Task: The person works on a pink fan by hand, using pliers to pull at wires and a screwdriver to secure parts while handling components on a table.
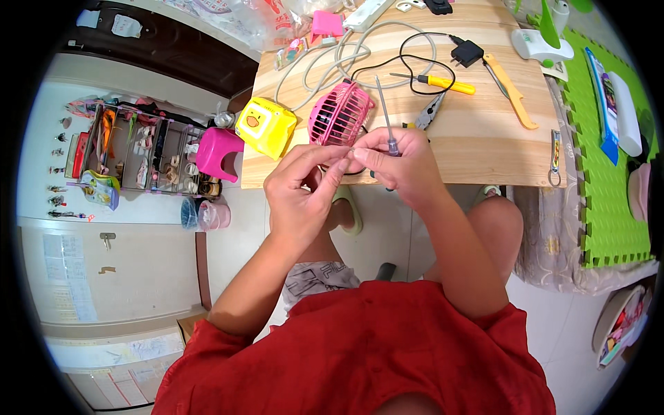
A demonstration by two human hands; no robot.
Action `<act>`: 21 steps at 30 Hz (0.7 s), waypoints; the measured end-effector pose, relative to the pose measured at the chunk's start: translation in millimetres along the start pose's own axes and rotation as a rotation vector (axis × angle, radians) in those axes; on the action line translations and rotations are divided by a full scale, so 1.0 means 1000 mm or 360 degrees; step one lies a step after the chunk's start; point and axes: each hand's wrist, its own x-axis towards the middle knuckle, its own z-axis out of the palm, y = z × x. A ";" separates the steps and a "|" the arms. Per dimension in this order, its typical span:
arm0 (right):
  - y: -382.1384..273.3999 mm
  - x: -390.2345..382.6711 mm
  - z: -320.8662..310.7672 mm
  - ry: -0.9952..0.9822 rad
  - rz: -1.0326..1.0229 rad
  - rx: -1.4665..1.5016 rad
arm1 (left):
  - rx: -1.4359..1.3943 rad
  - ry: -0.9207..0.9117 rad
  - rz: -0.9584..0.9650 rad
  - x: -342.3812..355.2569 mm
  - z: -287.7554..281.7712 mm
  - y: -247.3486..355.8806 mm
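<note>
Just past the table's near edge, my two hands meet fingertip to fingertip. My right hand point(404, 166) is closed around a screwdriver point(385, 111), its metal shank pointing up and away and most of its handle hidden in the palm. The thumb and forefinger of my left hand point(301, 187) pinch against the right fingertips; whatever small thing lies between them is too small to name. Right behind the hands sits a small pink fan point(342, 114) with a slatted grille and dark inside. Pliers point(430, 113) lie beyond my right hand, their handles partly covered.
A yellow soft pack point(266, 128) stands left of the fan. Farther back on the wooden table point(484, 138) are a yellow-handled screwdriver point(446, 84), a black plug adapter point(467, 52), looped cables, a power strip point(368, 14) and a yellow-handled folding knife point(510, 90). A pink stool point(218, 153) stands left.
</note>
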 end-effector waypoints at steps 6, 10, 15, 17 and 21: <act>0.003 -0.007 0.011 0.0197 -0.0128 -0.0150 | 0.0249 0.0169 0.0118 -0.001 0.002 0.002; 0.002 -0.009 0.012 0.0162 -0.0214 -0.0162 | 0.0092 0.0152 0.0232 -0.001 0.002 0.004; 0.006 -0.012 0.012 0.0118 -0.0331 -0.0237 | 0.0164 0.0077 0.0342 0.001 -0.004 0.001; 0.006 -0.012 0.014 0.0076 -0.0352 -0.0171 | -0.0011 0.0056 0.0236 0.003 -0.007 0.004; -0.004 -0.018 0.024 0.0158 -0.0345 0.0050 | -0.0707 0.0077 -0.0337 -0.002 -0.015 0.022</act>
